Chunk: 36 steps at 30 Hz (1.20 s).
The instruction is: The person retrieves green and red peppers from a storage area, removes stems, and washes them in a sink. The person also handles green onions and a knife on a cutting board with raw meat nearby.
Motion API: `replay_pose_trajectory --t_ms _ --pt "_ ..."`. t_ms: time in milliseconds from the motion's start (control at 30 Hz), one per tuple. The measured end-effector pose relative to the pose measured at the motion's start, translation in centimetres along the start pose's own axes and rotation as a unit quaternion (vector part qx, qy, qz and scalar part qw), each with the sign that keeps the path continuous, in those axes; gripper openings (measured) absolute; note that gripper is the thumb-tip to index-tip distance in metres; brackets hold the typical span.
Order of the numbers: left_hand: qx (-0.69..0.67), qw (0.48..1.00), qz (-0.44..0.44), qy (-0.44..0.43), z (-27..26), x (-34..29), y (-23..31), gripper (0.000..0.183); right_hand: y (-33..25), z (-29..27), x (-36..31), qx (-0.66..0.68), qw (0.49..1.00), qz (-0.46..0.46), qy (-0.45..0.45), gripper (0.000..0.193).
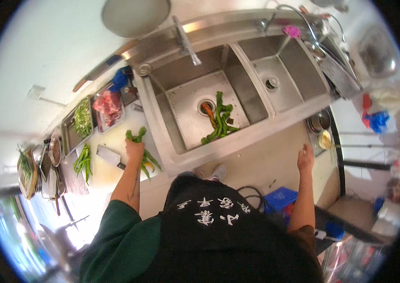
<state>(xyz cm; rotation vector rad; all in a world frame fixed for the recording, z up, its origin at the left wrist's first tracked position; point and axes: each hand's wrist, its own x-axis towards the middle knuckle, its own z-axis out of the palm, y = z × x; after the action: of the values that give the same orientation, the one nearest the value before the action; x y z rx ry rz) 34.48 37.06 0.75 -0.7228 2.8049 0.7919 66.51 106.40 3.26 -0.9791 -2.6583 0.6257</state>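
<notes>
My left hand (135,150) is closed around a bunch of long green peppers (136,135) at the right side of the white cutting board (104,177). More peppers (150,162), one of them yellowish-orange, lie just right of this hand. A cleaver (109,154) rests flat on the board to its left, and another pile of green peppers (83,163) sits at the board's left side. Away from the counter, my right hand (306,159) hangs in the air with loosely bent fingers and nothing visible in it. Green peppers (221,120) and a reddish one lie by the drain in the left sink basin.
A two-basin steel sink (181,155) with a faucet (188,42) spans the counter. Trays of raw meat (107,104) and chopped greens (83,118) stand behind the board. Pans and baskets (49,162) are at far left; a pot (320,121) and a blue crate (280,198) are at right.
</notes>
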Motion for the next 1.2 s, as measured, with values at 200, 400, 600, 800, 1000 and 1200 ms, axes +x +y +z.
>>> replay_pose_trajectory --t_ms 200,400,600,800,1000,1200 --pt "-0.301 0.952 0.023 -0.044 -3.3 -1.9 3.2 0.056 -25.5 -5.0 14.2 0.0 0.959 -0.271 -0.084 0.031" --pt "-0.614 0.726 -0.114 -0.289 -5.1 -4.1 9.5 0.037 -42.3 -1.5 20.1 -0.117 0.885 -0.397 -0.215 0.038" --pt "-0.705 0.537 -0.147 -0.438 -0.3 -4.8 12.6 0.042 -46.8 18.9 29.0 0.058 0.911 -0.381 -0.149 0.046" --pt "-0.699 0.534 -0.143 -0.454 2.9 -8.7 15.5 0.054 -51.0 28.2 38.1 0.135 0.853 -0.471 -0.179 0.043" --pt "-0.75 0.456 -0.169 -0.449 5.4 -10.0 18.7 0.052 -51.7 30.0 35.9 -0.218 0.847 -0.471 -0.12 0.04" --pt "-0.731 0.435 -0.193 -0.49 8.6 -7.5 22.2 0.046 -51.2 19.9 33.4 -0.294 0.741 -0.547 -0.257 0.036"
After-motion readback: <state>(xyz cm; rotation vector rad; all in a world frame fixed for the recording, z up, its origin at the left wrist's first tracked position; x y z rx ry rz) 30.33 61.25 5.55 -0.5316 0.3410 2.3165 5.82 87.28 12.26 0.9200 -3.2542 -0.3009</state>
